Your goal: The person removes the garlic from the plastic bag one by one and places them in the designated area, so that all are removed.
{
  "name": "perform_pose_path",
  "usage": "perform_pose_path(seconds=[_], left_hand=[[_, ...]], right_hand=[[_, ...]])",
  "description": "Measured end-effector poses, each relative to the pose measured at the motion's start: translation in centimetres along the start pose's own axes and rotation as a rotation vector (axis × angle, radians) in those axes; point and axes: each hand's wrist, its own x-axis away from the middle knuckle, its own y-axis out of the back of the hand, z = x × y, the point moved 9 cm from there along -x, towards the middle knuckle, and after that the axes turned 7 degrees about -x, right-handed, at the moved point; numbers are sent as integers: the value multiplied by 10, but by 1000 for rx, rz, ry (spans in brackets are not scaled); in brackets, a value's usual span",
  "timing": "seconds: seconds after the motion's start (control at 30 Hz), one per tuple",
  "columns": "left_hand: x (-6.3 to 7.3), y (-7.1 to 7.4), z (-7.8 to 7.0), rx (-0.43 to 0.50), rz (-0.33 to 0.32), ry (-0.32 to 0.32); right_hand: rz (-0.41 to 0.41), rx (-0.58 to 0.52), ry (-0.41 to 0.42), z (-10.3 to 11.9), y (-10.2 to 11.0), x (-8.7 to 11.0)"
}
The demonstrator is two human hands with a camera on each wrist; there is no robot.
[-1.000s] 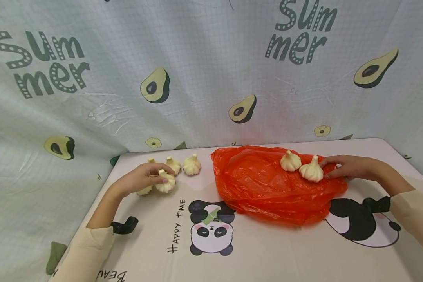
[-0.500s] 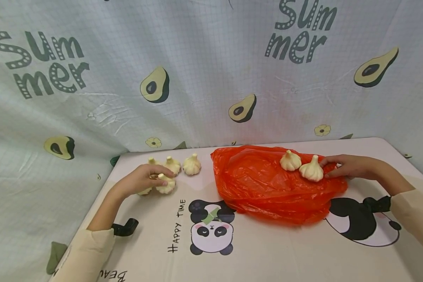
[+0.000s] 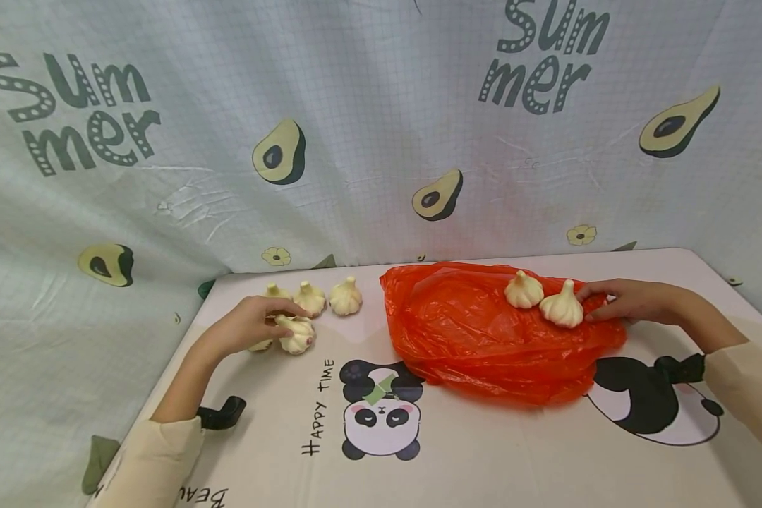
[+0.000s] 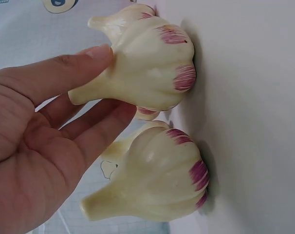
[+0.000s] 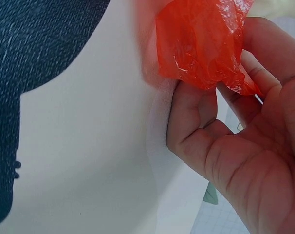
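In the head view, my left hand (image 3: pixel 252 326) pinches a tilted garlic bulb (image 3: pixel 297 334) by its neck at the table's left side. The left wrist view shows the thumb and fingers around that neck, with the bulb's purple-streaked base close to the table. Another garlic bulb (image 4: pixel 152 180) lies beside it, and more stand behind. On the right, my right hand (image 3: pixel 635 300) holds the side of an upright garlic bulb (image 3: pixel 561 307) on the red plastic bag (image 3: pixel 470 324). Its fingers also touch the bag's crumpled edge (image 5: pixel 201 44). A second garlic bulb (image 3: pixel 523 290) sits on the bag.
Behind my left hand stand garlic bulbs, among them one at the back (image 3: pixel 345 296) nearest the bag. A printed panda (image 3: pixel 382 427) marks the tablecloth in front. A white patterned curtain (image 3: pixel 368 106) hangs behind the table's back edge.
The garlic bulb under my left hand has tipped over, its neck now pointing toward the fingers. The left hand has shifted slightly left. My right hand and the bag look the same.
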Motion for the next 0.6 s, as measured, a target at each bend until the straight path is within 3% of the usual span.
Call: perform_pose_path(seconds=[0.6], left_hand=[[-1,9,-12,-48,-97,-80]], right_hand=[[-9,11,1,0,1,0]])
